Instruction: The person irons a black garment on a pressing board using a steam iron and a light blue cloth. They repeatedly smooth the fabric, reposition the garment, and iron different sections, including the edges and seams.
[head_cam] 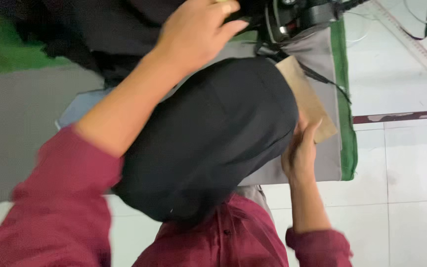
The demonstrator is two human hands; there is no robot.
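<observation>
A large black cloth (213,133) bulges over a grey padded board (329,64) with a green edge. My left hand (196,32) reaches across it to the top, fingers laid together on dark fabric beside a black machine (292,17); whether it grips anything is hidden. My right hand (300,151) holds the cloth's right edge, thumb raised, over a brown paper piece (312,104). Both arms wear maroon sleeves.
More black fabric (75,29) is piled at the upper left. White floor tiles (411,173) lie to the right of the board, with a long pale ruler (416,44) and a dark strip (401,117) across them. A thin black cord (322,79) runs off the machine.
</observation>
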